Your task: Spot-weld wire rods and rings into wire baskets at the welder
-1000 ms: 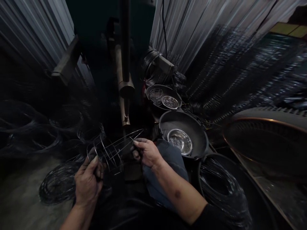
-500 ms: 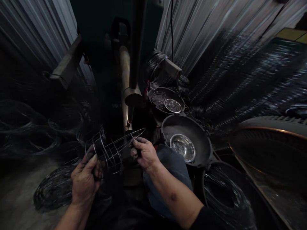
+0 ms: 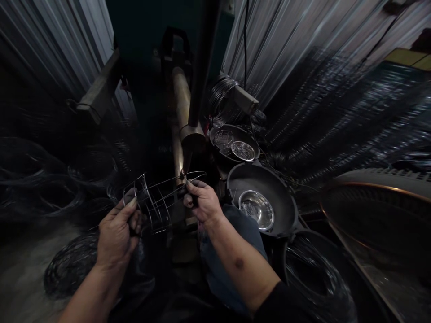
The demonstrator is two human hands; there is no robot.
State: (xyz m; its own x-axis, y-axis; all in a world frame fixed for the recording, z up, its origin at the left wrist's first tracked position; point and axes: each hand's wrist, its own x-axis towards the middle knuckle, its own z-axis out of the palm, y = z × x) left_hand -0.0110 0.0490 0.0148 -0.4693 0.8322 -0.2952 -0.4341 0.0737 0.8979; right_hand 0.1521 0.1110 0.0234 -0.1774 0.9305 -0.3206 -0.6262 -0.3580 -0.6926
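A wire frame (image 3: 155, 207) of thin rods and curved hoops spans the space between my hands, lying on its side. My left hand (image 3: 118, 226) pinches a hoop at its left end. At the narrow right end, my right hand (image 3: 201, 199) is closed with thumb and finger together by the rods, perhaps on a small piece of wire too fine to make out. Just above that hand, the frame's rods meet the tip of the upper electrode (image 3: 187, 162) of a spot welder, over the lower copper-coloured arm (image 3: 178, 157).
To the right, a dark pan (image 3: 281, 193) holds a steel bowl (image 3: 261, 211) of short wire pieces. Behind it, another pan (image 3: 232, 128) carries a wire frame and a dish. Wire coils (image 3: 72, 264) lie left. A large fan-like guard (image 3: 373, 179) stands far right.
The wire frame has turned slightly in my hands, and its right end now sits at the electrode tips. The upper electrode appears lower, close to the rods. The view has shifted a little.
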